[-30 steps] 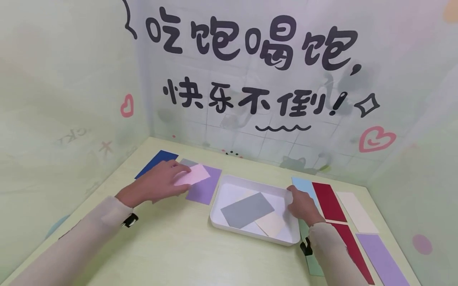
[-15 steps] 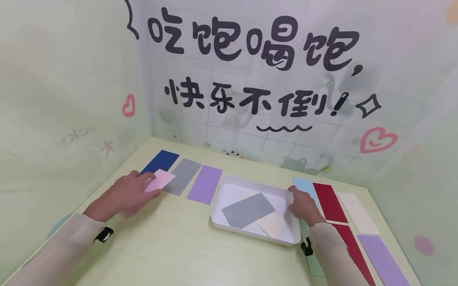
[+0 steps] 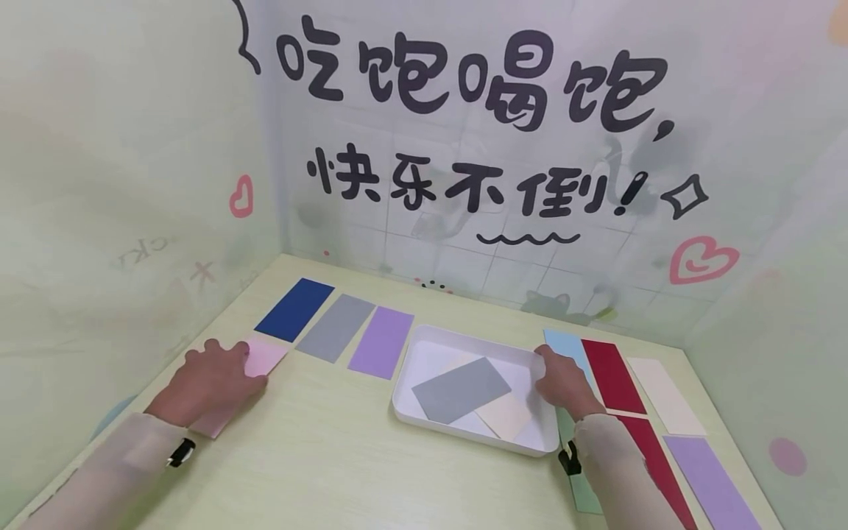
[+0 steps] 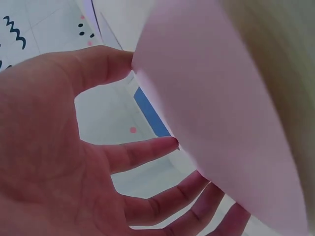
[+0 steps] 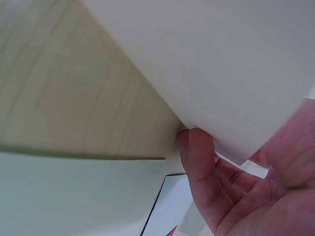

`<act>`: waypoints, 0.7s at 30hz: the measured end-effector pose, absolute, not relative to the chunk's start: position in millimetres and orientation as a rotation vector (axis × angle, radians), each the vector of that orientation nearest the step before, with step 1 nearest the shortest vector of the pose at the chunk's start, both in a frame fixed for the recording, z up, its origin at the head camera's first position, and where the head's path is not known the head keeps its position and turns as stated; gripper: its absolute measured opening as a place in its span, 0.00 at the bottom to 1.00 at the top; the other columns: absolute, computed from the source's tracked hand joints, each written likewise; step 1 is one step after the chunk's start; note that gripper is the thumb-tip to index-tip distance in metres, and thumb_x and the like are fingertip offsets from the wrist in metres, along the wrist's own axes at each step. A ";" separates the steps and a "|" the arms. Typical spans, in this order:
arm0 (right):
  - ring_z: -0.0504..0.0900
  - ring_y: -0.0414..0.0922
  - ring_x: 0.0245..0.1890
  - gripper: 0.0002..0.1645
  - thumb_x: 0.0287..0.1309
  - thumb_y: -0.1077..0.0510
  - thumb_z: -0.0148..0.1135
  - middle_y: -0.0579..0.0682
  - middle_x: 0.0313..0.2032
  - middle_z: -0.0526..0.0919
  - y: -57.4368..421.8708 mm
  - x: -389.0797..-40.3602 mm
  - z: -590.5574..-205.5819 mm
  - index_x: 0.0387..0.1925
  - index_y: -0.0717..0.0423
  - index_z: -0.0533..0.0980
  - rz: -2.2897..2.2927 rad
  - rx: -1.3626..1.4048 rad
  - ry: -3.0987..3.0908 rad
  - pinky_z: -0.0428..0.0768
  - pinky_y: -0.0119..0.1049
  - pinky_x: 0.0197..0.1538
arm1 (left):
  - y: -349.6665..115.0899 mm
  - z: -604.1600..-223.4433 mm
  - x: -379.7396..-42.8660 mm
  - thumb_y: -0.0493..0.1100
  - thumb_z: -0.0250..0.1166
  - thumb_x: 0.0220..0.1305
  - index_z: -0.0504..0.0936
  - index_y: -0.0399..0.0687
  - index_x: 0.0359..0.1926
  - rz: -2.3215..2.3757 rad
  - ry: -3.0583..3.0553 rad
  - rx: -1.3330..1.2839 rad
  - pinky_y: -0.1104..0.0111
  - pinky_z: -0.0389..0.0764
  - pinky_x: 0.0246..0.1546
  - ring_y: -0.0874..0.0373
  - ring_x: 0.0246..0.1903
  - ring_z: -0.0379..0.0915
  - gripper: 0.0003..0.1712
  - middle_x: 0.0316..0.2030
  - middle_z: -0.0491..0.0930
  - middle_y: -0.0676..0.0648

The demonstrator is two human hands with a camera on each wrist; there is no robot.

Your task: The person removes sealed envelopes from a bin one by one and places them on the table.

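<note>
My left hand holds a pink card low at the table's left side, in front of a dark blue card. In the left wrist view, thumb and fingertips grip the edges of the pink card. My right hand grips the right rim of a shallow white tray. A grey card lies in it, partly over a cream card. Fingers of my right hand press against the tray wall in the right wrist view.
A grey card and a purple card lie beside the blue one. Right of the tray are a light blue card, red card, cream card, purple card and green card. Printed curtains enclose the table.
My left hand has carried the pink card leftward and toward me, from over the grey and purple cards to the spot in front of the blue card. The right hand stays on the tray.
</note>
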State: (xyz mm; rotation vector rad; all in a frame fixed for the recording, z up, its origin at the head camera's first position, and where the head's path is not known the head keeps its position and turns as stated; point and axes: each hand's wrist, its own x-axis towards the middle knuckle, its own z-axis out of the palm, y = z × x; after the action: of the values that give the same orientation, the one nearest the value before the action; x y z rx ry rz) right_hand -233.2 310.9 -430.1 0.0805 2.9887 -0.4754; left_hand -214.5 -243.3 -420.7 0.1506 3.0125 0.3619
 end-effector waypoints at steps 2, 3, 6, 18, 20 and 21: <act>0.79 0.57 0.44 0.34 0.58 0.66 0.62 0.66 0.53 0.77 311.5 -233.2 -430.3 0.65 0.62 0.64 -0.479 0.084 2.988 0.81 0.52 0.43 | -244.0 -422.4 -215.3 0.59 0.60 0.61 0.69 0.29 0.54 0.352 3.024 0.143 0.49 0.71 0.23 0.32 0.31 0.64 0.37 0.33 0.63 0.27; 0.79 0.58 0.44 0.34 0.58 0.66 0.62 0.66 0.53 0.77 311.6 -233.1 -430.3 0.65 0.62 0.64 -0.481 0.085 2.988 0.81 0.52 0.43 | -244.2 -422.9 -215.7 0.59 0.61 0.60 0.69 0.29 0.53 0.349 3.028 0.142 0.49 0.71 0.22 0.32 0.31 0.64 0.37 0.33 0.63 0.27; 0.79 0.58 0.44 0.34 0.58 0.66 0.62 0.66 0.53 0.77 312.3 -233.7 -430.8 0.65 0.62 0.64 -0.483 0.087 2.990 0.81 0.53 0.43 | -244.6 -422.4 -216.1 0.60 0.61 0.60 0.69 0.29 0.49 0.356 3.030 0.138 0.49 0.71 0.22 0.32 0.30 0.64 0.35 0.32 0.62 0.28; 0.79 0.58 0.45 0.34 0.58 0.66 0.62 0.65 0.54 0.77 310.6 -233.3 -431.2 0.65 0.61 0.64 -0.483 0.096 2.983 0.81 0.53 0.44 | -228.4 -412.2 -221.7 0.59 0.63 0.57 0.68 0.24 0.53 0.342 3.028 0.149 0.47 0.72 0.25 0.31 0.33 0.64 0.41 0.35 0.63 0.25; 0.79 0.58 0.45 0.34 0.58 0.66 0.62 0.66 0.54 0.77 310.5 -233.3 -430.9 0.65 0.62 0.64 -0.482 0.097 2.983 0.81 0.53 0.44 | -217.9 -408.2 -225.9 0.61 0.64 0.57 0.68 0.24 0.55 0.320 3.050 0.183 0.45 0.73 0.26 0.29 0.34 0.65 0.43 0.38 0.64 0.23; 0.79 0.58 0.45 0.34 0.58 0.66 0.62 0.66 0.53 0.77 310.4 -233.1 -430.6 0.65 0.62 0.64 -0.480 0.096 2.983 0.81 0.53 0.44 | -211.7 -405.8 -228.0 0.61 0.64 0.57 0.69 0.25 0.55 0.314 3.059 0.202 0.44 0.74 0.27 0.28 0.35 0.65 0.44 0.39 0.64 0.23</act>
State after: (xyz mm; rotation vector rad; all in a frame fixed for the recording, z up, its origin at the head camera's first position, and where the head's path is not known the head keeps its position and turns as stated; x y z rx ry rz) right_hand -233.1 310.4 -430.6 0.0961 2.9832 -0.4804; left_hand -228.0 -211.7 -405.8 0.2022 3.0592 0.3140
